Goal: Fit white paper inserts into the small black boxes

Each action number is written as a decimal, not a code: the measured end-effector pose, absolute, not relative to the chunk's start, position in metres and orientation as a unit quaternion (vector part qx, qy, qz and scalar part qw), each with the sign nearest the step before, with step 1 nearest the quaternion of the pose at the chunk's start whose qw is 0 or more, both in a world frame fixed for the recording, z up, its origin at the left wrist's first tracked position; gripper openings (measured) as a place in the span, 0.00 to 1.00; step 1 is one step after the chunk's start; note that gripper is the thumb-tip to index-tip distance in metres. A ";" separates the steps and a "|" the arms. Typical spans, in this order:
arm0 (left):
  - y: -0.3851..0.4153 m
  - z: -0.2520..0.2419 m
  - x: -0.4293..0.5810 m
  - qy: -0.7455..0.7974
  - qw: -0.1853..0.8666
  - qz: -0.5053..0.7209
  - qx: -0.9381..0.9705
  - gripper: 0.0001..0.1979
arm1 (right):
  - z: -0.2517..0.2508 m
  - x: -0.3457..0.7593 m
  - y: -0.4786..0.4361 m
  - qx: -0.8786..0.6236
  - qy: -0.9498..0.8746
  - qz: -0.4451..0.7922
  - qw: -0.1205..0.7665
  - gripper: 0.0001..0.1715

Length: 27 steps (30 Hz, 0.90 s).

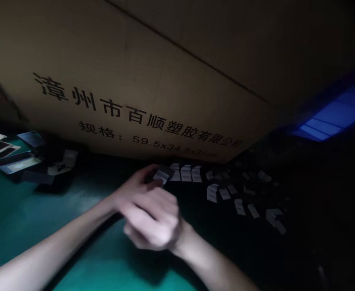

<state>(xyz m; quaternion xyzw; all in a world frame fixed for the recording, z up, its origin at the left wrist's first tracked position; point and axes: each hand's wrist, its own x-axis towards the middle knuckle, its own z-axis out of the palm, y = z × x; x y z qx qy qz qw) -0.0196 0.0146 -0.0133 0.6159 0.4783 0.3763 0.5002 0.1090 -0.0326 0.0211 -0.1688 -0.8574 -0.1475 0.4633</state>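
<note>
My left hand (136, 186) comes in from the lower left and pinches a small dark piece with a white label (162, 175) at its fingertips. My right hand (150, 218) comes from the lower right and sits curled just in front of the left hand, touching or nearly touching it. Its palm side is hidden, so I cannot tell whether it holds anything. Many small white paper pieces (186, 173) lie in loose rows on the dark part of the surface, just beyond and right of my hands.
A large cardboard carton (135, 81) printed with black Chinese text and "59.5x34.5x31cm" fills the back of the view. Dark open boxes (16, 163) and flat card pieces lie at the left on a green mat (22, 210). A blue-lit panel (335, 117) glows at the upper right.
</note>
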 end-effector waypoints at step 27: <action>0.022 -0.003 -0.022 0.499 0.529 0.273 0.629 0.35 | -0.062 0.450 -0.089 -0.779 -0.506 -0.204 0.309 0.20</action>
